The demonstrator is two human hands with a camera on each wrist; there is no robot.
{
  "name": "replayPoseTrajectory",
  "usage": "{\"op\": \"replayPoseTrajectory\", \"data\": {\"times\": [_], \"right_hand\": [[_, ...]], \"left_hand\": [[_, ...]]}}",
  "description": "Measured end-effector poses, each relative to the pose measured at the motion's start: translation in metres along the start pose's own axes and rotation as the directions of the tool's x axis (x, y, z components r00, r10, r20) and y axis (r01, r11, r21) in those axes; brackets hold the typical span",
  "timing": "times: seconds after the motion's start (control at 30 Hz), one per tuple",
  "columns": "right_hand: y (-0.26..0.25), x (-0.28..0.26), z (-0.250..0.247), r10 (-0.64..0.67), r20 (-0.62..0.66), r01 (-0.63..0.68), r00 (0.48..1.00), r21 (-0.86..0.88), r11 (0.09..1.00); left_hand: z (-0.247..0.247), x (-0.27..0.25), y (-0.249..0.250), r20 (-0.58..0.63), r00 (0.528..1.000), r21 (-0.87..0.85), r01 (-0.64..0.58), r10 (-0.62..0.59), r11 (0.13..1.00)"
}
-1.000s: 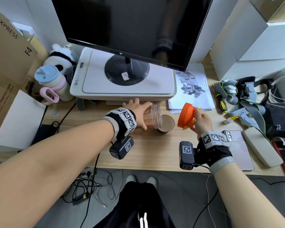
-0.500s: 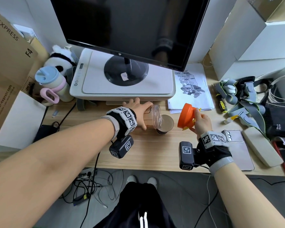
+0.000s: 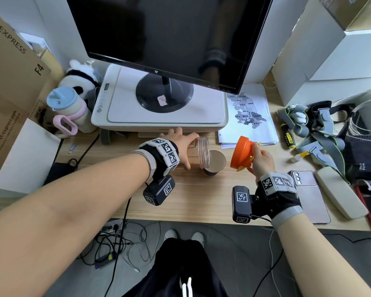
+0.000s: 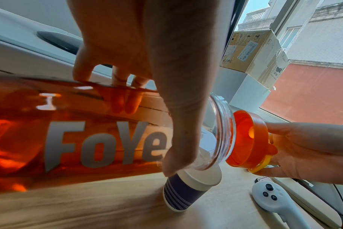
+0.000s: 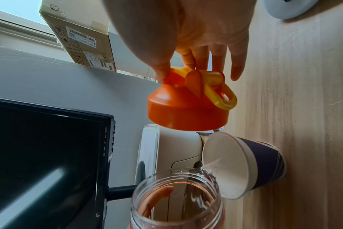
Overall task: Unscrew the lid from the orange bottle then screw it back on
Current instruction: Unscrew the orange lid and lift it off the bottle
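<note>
The orange-tinted clear bottle (image 3: 198, 149) (image 4: 72, 133) (image 5: 176, 201) lies tipped on its side above the desk, gripped by my left hand (image 3: 181, 146) (image 4: 147, 86). Its open mouth hangs over a paper cup (image 3: 215, 164) (image 4: 186, 190) (image 5: 243, 165), and water runs from it into the cup. My right hand (image 3: 260, 158) (image 5: 198, 46) pinches the orange lid (image 3: 241, 154) (image 4: 249, 139) (image 5: 188, 108) by its yellow loop, a short way right of the bottle mouth and apart from it.
A white printer (image 3: 159, 112) with a monitor (image 3: 171, 37) on it stands just behind the bottle. Papers (image 3: 248, 116), a screwdriver (image 3: 288, 137), straps, a phone (image 3: 308, 196) and a white controller (image 4: 272, 199) lie at the right. A pastel cup (image 3: 66, 108) stands left.
Both hands stay almost where they were. The bottle stays tipped over the cup, and the lid stays in my right hand.
</note>
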State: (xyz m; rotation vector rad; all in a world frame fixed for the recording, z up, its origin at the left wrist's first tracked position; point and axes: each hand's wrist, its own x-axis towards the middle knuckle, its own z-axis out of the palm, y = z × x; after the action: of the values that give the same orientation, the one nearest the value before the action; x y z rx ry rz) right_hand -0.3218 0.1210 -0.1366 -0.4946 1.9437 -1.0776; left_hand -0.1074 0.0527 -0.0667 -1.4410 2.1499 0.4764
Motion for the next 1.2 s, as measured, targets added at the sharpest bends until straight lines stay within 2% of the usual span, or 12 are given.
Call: {"op": "replayPoseTrajectory", "data": {"times": [1.03,1.2], "right_hand": [[-0.005,-0.006,0.001,0.023,-0.026,-0.024,0.999,-0.043,0.999],[-0.003,-0.004,0.0,0.022,-0.032,-0.023,0.999,-0.023,0.999]], "left_hand": [[-0.005,0.009,-0.002,0.015,1.0,0.021,-0.017,0.017,1.0],[-0.003,0.011,-0.004,0.024,1.0,-0.042,-0.019,0.02,0.999]]}}
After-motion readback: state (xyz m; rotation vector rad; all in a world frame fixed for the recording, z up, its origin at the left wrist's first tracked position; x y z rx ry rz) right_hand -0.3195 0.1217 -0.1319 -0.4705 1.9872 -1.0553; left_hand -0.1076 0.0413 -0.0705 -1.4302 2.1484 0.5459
